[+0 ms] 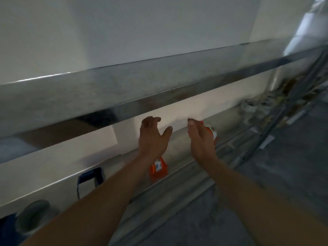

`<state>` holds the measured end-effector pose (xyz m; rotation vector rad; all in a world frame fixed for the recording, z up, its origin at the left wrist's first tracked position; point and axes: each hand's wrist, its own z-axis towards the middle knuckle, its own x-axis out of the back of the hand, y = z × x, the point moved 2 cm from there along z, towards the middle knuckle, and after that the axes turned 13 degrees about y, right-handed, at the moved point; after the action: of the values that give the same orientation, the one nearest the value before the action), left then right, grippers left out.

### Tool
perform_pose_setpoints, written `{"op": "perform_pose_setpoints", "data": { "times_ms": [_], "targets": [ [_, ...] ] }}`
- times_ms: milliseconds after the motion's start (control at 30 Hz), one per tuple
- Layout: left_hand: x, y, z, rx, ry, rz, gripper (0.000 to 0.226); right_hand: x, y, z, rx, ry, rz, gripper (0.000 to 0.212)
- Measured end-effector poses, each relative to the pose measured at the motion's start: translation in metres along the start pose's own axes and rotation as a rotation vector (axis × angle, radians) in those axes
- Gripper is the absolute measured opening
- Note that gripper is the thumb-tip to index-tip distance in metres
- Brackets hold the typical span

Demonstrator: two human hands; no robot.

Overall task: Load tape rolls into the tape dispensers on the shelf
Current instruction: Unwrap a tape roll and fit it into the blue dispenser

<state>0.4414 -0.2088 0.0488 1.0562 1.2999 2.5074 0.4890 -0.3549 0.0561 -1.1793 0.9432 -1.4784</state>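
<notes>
Both my arms reach over the lower metal shelf (124, 162). My left hand (153, 137) hovers with relaxed, slightly curled fingers and holds nothing. Below its wrist an orange tape dispenser (158, 169) stands on the shelf. My right hand (199, 137) is held edge-on with straight fingers, just in front of a second orange dispenser (212, 131) that it mostly hides; whether it touches that dispenser I cannot tell. A dark blue dispenser (90, 180) stands further left on the shelf. At the bottom left lies a blurred grey roll (33, 214).
An upper steel shelf (124, 86) overhangs the hands, close above the fingertips. White boxes (58, 162) line the back of the lower shelf. Wire racks with blurred goods (266, 105) stand at the right, over a grey floor (266, 174).
</notes>
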Motion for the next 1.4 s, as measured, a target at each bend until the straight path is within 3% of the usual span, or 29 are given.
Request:
{"op": "perform_pose_setpoints", "data": {
  "times_ms": [100,233,400,800,1000,1400],
  "targets": [
    [-0.025,0.02,-0.003,-0.035,-0.053,-0.044,0.051,0.03,0.009,0.009,-0.045,0.074,0.005,0.059],
    [-0.058,0.051,-0.011,-0.086,-0.111,-0.087,0.049,0.077,0.011,0.022,-0.055,0.159,0.026,0.018],
    [-0.106,0.09,-0.015,-0.132,-0.143,-0.11,0.047,0.118,0.039,0.054,-0.008,0.226,-0.072,0.039],
    [-0.242,0.195,-0.02,-0.152,-0.181,-0.117,0.049,0.23,0.089,0.161,0.02,0.254,-0.044,0.048],
    [-0.299,0.235,-0.022,-0.151,-0.181,-0.132,0.048,0.277,0.108,0.207,-0.012,0.245,-0.002,0.034],
    [-0.411,0.263,0.023,-0.148,-0.232,-0.123,0.048,0.296,0.149,0.313,-0.062,0.263,-0.036,0.029]
  ]
}}
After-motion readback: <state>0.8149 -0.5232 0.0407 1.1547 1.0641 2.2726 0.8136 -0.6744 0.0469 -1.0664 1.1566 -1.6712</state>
